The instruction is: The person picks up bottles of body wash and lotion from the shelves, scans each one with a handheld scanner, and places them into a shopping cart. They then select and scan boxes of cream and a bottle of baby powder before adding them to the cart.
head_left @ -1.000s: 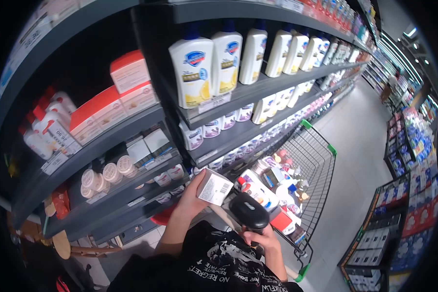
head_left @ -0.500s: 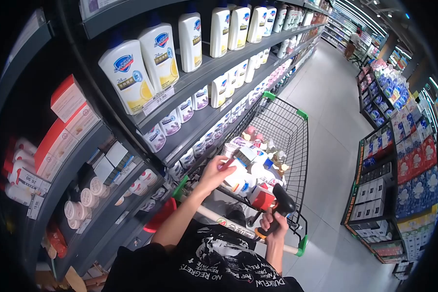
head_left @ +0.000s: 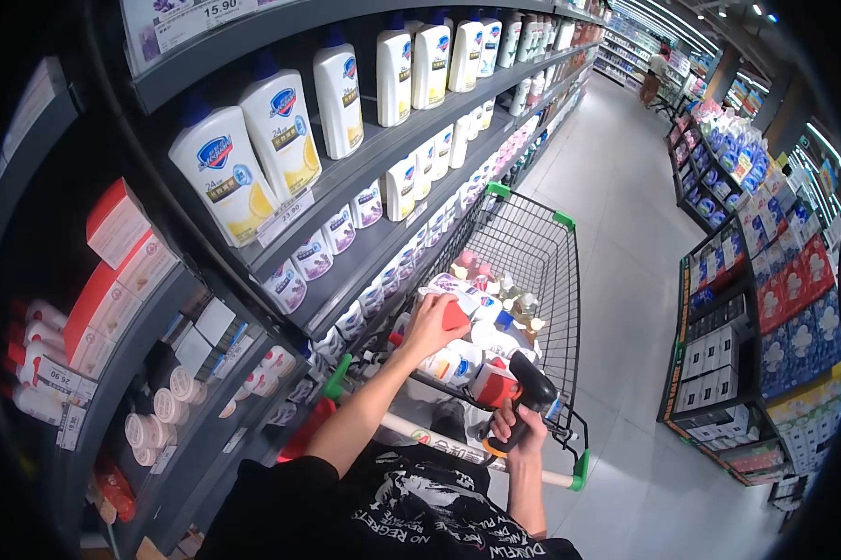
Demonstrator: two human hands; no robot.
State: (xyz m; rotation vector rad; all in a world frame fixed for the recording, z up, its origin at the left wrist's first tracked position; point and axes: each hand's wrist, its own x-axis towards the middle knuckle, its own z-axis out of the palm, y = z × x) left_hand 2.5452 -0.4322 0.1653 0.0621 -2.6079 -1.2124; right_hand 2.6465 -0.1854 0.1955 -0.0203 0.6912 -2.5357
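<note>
My left hand [head_left: 424, 331] is closed around a small box [head_left: 455, 315], whose red side faces me, above the near part of the shopping cart [head_left: 562, 220]. In my right hand [head_left: 515, 429] is a black handheld barcode scanner [head_left: 532, 381], gripped by its handle near the cart's push bar [head_left: 420, 436]. Its head points forward over the basket. Below both hands, a pile of bottles [head_left: 488, 333] and packages fills the near half of the basket. A red and white box [head_left: 493, 384] lies in the pile close to the scanner.
Shelving on the left carries white pump bottles [head_left: 223, 173] with yellow labels, red and white boxes [head_left: 122, 289] and round tubs [head_left: 170, 397]. A red basket [head_left: 310, 429] is beside the cart. Display stands [head_left: 766, 327] line the aisle's right side. A person [head_left: 657, 75] is far down the aisle.
My left hand has turned the small box, so its red side shows instead of the grey and blue one. The scanner has shifted slightly left and down in view. My view has shifted slightly.
</note>
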